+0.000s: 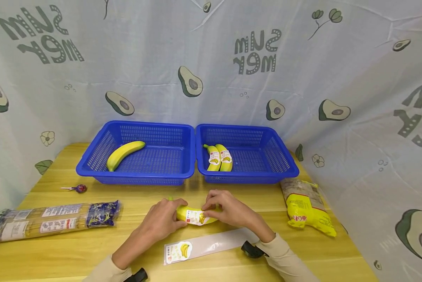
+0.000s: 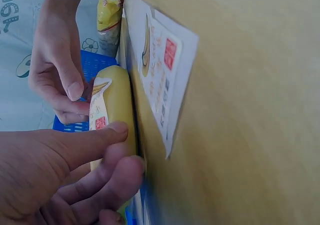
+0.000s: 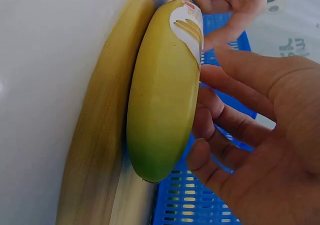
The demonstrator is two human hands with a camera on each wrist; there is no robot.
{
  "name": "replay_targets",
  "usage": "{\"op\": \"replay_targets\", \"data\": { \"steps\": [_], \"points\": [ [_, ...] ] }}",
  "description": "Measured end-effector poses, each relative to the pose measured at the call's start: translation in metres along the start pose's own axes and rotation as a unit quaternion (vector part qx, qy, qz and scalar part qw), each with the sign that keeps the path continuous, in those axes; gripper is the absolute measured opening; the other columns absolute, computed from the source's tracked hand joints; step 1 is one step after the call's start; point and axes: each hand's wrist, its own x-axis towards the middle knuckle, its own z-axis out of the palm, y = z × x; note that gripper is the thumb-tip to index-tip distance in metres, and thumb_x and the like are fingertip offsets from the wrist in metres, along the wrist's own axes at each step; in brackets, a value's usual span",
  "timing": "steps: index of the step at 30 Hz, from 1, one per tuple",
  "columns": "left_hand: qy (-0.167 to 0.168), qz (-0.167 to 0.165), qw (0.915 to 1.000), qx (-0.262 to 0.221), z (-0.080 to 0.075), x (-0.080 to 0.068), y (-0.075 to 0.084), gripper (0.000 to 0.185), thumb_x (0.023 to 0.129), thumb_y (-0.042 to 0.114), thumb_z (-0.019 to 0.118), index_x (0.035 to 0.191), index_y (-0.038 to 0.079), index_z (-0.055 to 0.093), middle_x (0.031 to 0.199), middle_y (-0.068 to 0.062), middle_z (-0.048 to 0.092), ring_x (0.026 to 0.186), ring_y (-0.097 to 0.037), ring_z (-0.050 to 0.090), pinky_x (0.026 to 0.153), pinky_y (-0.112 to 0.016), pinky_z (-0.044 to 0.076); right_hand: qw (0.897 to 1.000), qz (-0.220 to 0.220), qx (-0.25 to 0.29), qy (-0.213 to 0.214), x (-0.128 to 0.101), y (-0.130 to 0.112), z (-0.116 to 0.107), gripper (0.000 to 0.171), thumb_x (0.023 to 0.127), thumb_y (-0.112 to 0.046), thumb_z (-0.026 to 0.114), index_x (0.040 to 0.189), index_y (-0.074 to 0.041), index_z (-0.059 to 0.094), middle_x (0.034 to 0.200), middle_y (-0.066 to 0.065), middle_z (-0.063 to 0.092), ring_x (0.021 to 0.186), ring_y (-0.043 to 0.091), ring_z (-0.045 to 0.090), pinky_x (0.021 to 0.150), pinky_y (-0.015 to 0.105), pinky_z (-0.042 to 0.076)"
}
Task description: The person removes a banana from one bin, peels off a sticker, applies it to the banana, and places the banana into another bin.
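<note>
From the head camera, both hands are down on the wooden table [image 1: 73, 250], working one banana [image 1: 197, 216] between them: the left hand [image 1: 163, 219] curls round its stem end, and the right hand [image 1: 228, 209] pinches at the label [image 1: 195, 216] stuck across the middle of the fruit. Just in front of the wrists lies a clear backing strip [image 1: 207, 246] with one more banana sticker on it; beyond the fingertips sit two blue baskets, the left basket [image 1: 137, 156] with a bare banana, the right basket [image 1: 246, 154] with two labelled ones. Off to the left hand's side there's a long noodle packet [image 1: 52, 221] and a lollipop [image 1: 78, 188]; off to the right, a yellow snack bag [image 1: 307, 207]. Over to the left wrist view: thumb and fingers of the left hand [image 2: 60, 175] are clamped on the banana [image 2: 117, 115], holding it against the table edge, while the right hand [image 2: 57, 70] nips the label [image 2: 100, 105], whose top corner stands lifted off the skin. Right wrist view now: the right hand [image 3: 255, 135] has its fingers behind the banana [image 3: 162, 90], the label [image 3: 187, 27] sitting near the far end. The risk, I'd say, is a crease or a trapped bubble if that loose corner gets pressed down crooked, or the round fruit rolling under the left grip and skewing the label.
</note>
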Motion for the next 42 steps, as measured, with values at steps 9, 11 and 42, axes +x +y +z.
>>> {"op": "replay_targets", "data": {
  "steps": [9, 11, 42],
  "points": [
    [-0.017, 0.032, 0.9993, -0.005, -0.003, 0.001, 0.000, 0.048, 0.082, 0.007, 0.095, 0.125, 0.004, 0.074, 0.059, 0.011, 0.052, 0.052, -0.001, 0.048, 0.047, -0.022, 0.042, 0.999, 0.010, 0.036, -0.019, 0.000, -0.001, 0.001, 0.009, 0.104, -0.013, 0.074, 0.106, -0.009, 0.082, 0.102, -0.002, 0.075, 0.087, 0.003, 0.064, 0.074, 0.029, 0.062],
    [-0.015, 0.039, 0.9991, -0.009, -0.003, 0.001, 0.000, 0.048, 0.083, 0.008, 0.095, 0.126, 0.004, 0.074, 0.059, 0.011, 0.052, 0.051, -0.001, 0.047, 0.047, -0.022, 0.041, 0.999, 0.013, 0.045, -0.026, 0.001, -0.002, 0.001, 0.013, 0.106, -0.016, 0.072, 0.111, -0.008, 0.081, 0.103, -0.001, 0.077, 0.087, 0.004, 0.066, 0.075, 0.027, 0.062],
    [0.109, 0.061, 0.9859, -0.112, -0.005, 0.002, 0.012, 0.055, 0.084, -0.001, 0.091, 0.126, 0.007, 0.056, 0.072, 0.014, 0.063, 0.062, 0.001, 0.058, 0.060, -0.022, 0.053, 0.985, 0.114, 0.123, -0.035, -0.009, -0.003, -0.020, 0.030, 0.103, -0.021, 0.077, 0.121, 0.002, 0.073, 0.104, 0.005, 0.079, 0.092, 0.011, 0.074, 0.085, 0.027, 0.065]
  ]
}}
